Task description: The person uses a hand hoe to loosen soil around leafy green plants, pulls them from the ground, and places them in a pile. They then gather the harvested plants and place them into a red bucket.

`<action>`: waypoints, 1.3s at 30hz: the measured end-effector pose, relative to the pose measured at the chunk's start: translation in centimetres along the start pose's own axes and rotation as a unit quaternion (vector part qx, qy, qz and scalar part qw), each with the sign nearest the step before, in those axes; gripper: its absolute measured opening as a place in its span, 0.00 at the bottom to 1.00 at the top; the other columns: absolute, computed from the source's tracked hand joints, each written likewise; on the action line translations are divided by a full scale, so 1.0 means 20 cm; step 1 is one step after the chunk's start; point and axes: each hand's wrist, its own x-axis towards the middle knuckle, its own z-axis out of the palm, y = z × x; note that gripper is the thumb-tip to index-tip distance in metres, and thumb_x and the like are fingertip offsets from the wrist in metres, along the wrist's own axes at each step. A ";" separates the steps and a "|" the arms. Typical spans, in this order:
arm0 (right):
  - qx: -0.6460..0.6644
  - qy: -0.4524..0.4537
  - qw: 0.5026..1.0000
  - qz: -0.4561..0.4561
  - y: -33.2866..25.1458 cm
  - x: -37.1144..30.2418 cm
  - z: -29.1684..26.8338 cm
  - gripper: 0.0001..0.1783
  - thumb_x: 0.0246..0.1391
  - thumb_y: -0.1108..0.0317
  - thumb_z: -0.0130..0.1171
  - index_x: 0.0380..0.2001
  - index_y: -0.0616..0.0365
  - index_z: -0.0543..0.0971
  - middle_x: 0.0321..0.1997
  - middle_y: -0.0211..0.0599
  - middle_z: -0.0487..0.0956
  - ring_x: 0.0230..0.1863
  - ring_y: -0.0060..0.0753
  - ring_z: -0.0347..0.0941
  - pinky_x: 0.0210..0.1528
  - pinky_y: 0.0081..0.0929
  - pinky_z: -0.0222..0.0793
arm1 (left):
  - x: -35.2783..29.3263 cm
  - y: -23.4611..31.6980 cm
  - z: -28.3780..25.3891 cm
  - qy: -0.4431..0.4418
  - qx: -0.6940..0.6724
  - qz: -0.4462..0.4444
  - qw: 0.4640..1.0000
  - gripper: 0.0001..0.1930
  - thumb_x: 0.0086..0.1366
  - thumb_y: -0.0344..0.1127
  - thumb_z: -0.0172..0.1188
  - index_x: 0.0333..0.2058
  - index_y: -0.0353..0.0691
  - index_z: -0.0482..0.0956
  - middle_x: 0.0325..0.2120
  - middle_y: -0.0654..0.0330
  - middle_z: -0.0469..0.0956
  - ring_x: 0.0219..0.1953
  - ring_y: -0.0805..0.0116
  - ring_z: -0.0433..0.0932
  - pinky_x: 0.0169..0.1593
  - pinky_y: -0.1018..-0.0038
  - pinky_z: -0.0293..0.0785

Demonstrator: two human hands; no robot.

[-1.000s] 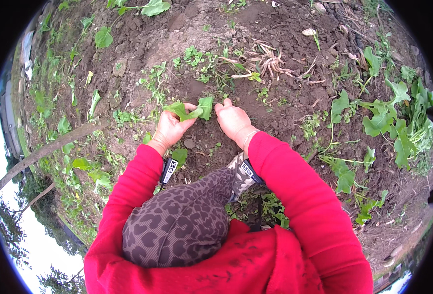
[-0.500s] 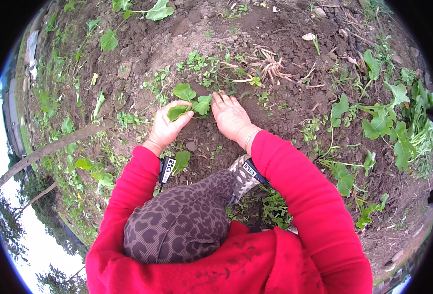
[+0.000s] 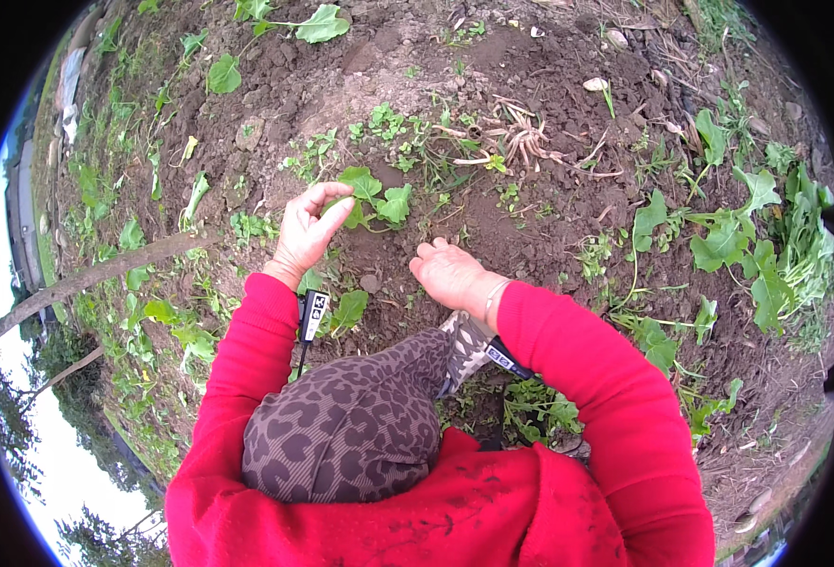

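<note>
A small broad-leaved green seedling (image 3: 393,203) stands in the brown soil in front of me. My left hand (image 3: 306,231) is at its left side, thumb and fingers closed around the edge of one of its leaves. To the right of the seedling and nearer to me, my right hand (image 3: 450,272) is low over the soil, apart from the plant. Its fingers are curled inward, and what they hold, if anything, is hidden. A bracelet circles my right wrist.
A heap of pale dried roots (image 3: 526,137) lies beyond my right hand. Larger leafy plants (image 3: 733,236) grow at the right. A bare branch (image 3: 96,274) reaches in from the left. My patterned knee (image 3: 341,425) and shoe (image 3: 464,354) are close below my hands.
My right hand has drawn back toward me from the seedling's base, its flat fingers now curled. My left hand has moved slightly left, uncovering more of the plant.
</note>
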 end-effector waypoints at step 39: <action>0.308 0.646 0.571 0.402 0.39 -2.17 -0.79 0.07 0.58 0.67 0.57 0.32 0.61 0.77 0.22 0.26 0.75 0.20 0.14 0.69 0.21 0.14 0.64 | 0.45 0.71 1.22 -0.255 0.085 0.172 0.948 0.08 0.59 0.27 0.61 0.39 0.35 0.79 0.25 0.68 0.75 0.26 0.83 0.70 0.30 0.82 0.69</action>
